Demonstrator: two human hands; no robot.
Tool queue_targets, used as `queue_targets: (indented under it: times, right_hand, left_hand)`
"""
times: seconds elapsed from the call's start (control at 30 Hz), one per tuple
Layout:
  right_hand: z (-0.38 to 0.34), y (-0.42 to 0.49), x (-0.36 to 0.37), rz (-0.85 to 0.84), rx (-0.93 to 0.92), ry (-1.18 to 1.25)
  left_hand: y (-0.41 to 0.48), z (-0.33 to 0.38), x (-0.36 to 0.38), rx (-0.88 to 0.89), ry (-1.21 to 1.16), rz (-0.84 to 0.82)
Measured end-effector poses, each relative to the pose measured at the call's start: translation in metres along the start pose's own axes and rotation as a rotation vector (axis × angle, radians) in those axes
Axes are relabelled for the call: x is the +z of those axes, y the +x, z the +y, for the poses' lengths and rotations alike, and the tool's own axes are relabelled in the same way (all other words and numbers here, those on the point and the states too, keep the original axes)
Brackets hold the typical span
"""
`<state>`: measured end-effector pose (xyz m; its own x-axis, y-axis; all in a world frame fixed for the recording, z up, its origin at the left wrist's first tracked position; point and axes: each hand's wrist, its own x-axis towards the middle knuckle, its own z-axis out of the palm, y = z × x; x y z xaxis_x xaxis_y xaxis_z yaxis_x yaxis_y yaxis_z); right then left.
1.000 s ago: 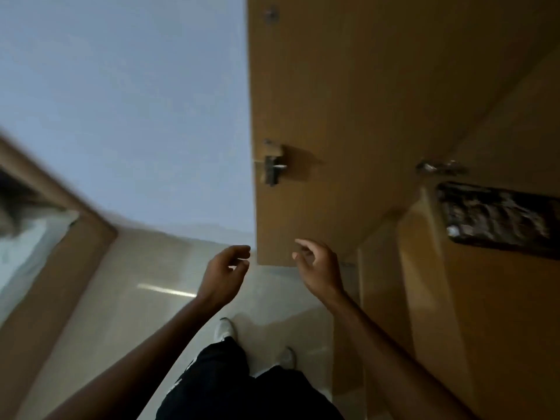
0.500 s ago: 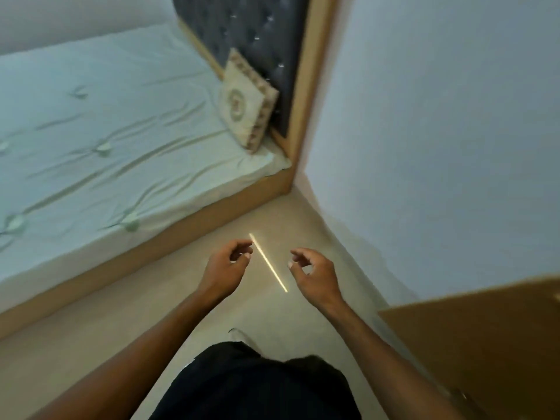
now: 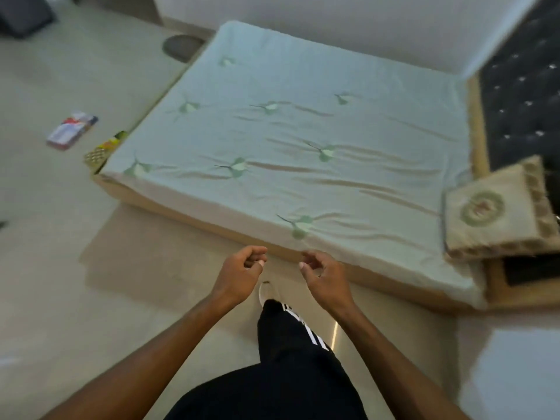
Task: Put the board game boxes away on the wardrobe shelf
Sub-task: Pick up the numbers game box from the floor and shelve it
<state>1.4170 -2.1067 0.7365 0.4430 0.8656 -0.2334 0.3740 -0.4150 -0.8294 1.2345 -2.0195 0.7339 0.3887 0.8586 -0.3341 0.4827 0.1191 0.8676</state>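
Note:
Two board game boxes lie on the floor at the left. A red, white and blue box (image 3: 72,129) sits out in the open. A yellow and green box (image 3: 104,149) rests against the bed's foot corner. My left hand (image 3: 241,274) and my right hand (image 3: 324,277) hang side by side in front of me, above the floor at the bed's near edge. Both are empty, with fingers loosely curled. They are far from the boxes. The wardrobe is out of view.
A low bed (image 3: 291,140) with a pale green sheet fills the middle. A beige cushion (image 3: 491,210) leans by the dark tufted headboard (image 3: 524,95) at the right. A round dark object (image 3: 181,47) and a dark shape (image 3: 21,13) lie at the far left.
The view has swung left from the wardrobe door, past the wall, to the bed and floor. Both hands stayed in front of me, empty and loosely curled.

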Motion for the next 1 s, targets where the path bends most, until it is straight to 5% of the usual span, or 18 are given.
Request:
queue_targets:
  times: [0.53,1.0]
  right_hand:
    - [-0.246,0.259,0.284,-0.626,-0.408,-0.221]
    - [-0.477,0.354,0.608,-0.756,-0.434,-0.198]
  left_hand:
    - [0.13,-0.078,-0.301,-0.305,-0.277,0.724]
    - [0.22,-0.183,-0.668,-0.358,-0.277,0.878]
